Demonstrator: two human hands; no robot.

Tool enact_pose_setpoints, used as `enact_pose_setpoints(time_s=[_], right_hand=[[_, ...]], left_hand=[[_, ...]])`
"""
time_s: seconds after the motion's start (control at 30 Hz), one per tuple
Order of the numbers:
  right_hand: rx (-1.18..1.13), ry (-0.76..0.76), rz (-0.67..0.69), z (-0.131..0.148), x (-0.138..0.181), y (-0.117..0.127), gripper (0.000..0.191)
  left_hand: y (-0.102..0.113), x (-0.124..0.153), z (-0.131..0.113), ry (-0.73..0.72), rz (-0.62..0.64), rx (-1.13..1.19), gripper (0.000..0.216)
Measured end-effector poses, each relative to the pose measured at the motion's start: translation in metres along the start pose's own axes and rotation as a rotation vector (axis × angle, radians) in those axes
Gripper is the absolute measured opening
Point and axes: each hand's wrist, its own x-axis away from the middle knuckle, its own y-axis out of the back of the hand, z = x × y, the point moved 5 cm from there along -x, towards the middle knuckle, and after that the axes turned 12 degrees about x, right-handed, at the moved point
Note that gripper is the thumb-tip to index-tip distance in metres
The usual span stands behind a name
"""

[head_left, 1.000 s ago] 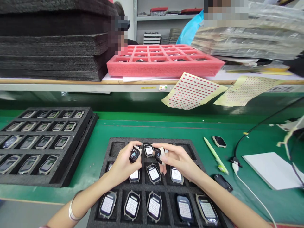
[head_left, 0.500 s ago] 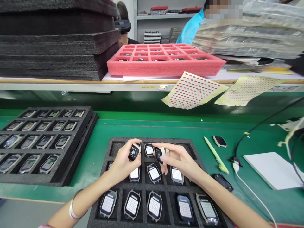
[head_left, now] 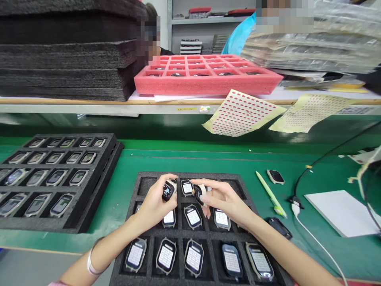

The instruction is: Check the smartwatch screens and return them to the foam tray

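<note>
A black foam tray (head_left: 142, 190) with several lit watch bodies in its cells lies on the green bench in front of me. My left hand (head_left: 154, 204) is closed on one watch body (head_left: 168, 191), lifted above the tray's back row with its dark screen tilted toward me. My right hand (head_left: 222, 198) pinches a second watch body (head_left: 199, 194) just to the right of it. Between the two hands a lit watch (head_left: 187, 187) sits in its cell. A silver bangle (head_left: 91, 262) circles my left wrist.
A second black tray (head_left: 102, 174) full of watches lies at the left. To the right lie a green pen (head_left: 269, 194), two loose dark watch bodies (head_left: 275, 176) (head_left: 279, 228), a white cable (head_left: 312, 238) and a white pad (head_left: 342, 212). The shelf above holds a pink foam tray (head_left: 205, 85), black foam stacks and sticker sheets. Two people are behind it.
Almost nothing has moved. The watch in my left hand has turned slightly; both hands stay over the tray's back row.
</note>
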Motion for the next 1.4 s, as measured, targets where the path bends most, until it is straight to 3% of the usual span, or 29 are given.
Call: enact_pose_setpoints(time_s=[0.63, 1.07, 1.2, 1.4], right_hand=[[-0.032, 0.014, -0.048, 0.002, 0.001, 0.002, 0.041], [-0.102, 0.024, 0.008, 0.000, 0.002, 0.001, 0.041], [-0.155, 0.012, 0.005, 0.002, -0.002, -0.002, 0.047], [-0.262, -0.043, 0.008, 0.000, -0.006, -0.007, 0.024]], left_hand=[[0.003, 0.001, 0.002, -0.045, -0.020, -0.048, 0.039], [0.003, 0.002, -0.001, -0.040, -0.020, -0.038, 0.037], [-0.002, 0.002, 0.008, 0.081, 0.032, 0.132, 0.048], [-0.012, 0.004, 0.015, 0.235, 0.147, 0.537, 0.044]])
